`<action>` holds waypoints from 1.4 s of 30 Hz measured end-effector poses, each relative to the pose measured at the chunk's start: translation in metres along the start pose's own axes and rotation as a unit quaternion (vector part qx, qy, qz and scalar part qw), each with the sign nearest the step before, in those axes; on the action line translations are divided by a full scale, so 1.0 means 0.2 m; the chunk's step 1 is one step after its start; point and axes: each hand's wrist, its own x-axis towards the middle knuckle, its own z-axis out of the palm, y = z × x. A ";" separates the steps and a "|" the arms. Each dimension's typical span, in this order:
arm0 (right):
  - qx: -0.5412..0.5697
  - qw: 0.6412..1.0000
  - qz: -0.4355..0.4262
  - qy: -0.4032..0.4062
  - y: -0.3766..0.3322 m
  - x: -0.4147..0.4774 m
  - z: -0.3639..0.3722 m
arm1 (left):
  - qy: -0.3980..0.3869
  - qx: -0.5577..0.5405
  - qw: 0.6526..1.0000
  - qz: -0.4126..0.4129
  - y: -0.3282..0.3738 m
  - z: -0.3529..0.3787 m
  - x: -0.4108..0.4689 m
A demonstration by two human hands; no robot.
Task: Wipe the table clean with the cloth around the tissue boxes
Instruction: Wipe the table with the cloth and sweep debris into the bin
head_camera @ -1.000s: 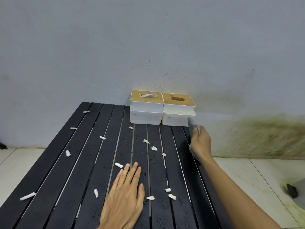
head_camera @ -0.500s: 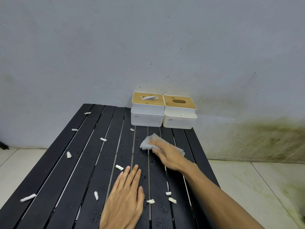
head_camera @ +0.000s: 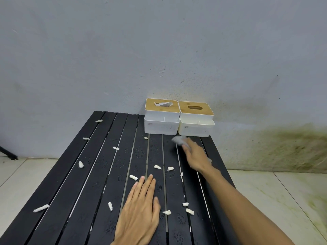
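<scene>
Two white tissue boxes with wooden lids stand side by side at the far edge of the black slatted table (head_camera: 99,174): the left tissue box (head_camera: 161,119) has a tissue sticking out, the right tissue box (head_camera: 195,122) shows an empty slot. My right hand (head_camera: 196,156) holds a grey cloth (head_camera: 178,140) against the table just in front of the right box; the hand is blurred by motion. My left hand (head_camera: 139,211) lies flat on the slats near the front, fingers straight. Several white paper scraps (head_camera: 133,177) and water droplets are scattered over the table.
A grey wall rises directly behind the boxes, stained green-brown at the lower right. Tiled floor shows on both sides of the table. A dark leg of some stand (head_camera: 8,154) shows at the far left.
My right hand brought the cloth from the table's right edge onto the top, swept left to the middle, then moved back right and farther, close to the right box. My left hand stayed put.
</scene>
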 end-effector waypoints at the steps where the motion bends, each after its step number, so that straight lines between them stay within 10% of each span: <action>1: -0.049 0.998 -0.026 -0.035 0.01 0.00 0.05 | -0.001 0.001 1.000 0.000 0.00 0.00 0.00; 9: 0.102 0.973 -0.157 -0.134 -0.07 -0.35 -0.02 | -0.003 0.003 1.000 0.004 0.01 -0.01 0.00; 13: 0.267 0.955 0.064 0.109 -0.13 -0.31 -0.18 | -0.008 0.003 1.000 0.002 0.00 -0.01 -0.01; 16: 0.192 0.950 0.089 0.231 -0.09 -0.20 -0.25 | -0.004 0.004 1.000 0.000 0.00 -0.01 -0.01; 23: -0.156 0.984 0.064 0.058 -0.04 0.07 0.14 | 0.016 0.004 1.000 0.005 0.00 0.01 0.01; 37: 0.029 0.965 -0.196 -0.170 -0.24 -0.10 0.11 | 0.030 -0.028 0.999 -0.016 0.02 0.00 0.01; 42: 0.172 0.983 -0.066 0.006 -0.34 -0.10 -0.01 | 0.028 -0.023 0.999 -0.011 0.01 -0.01 0.00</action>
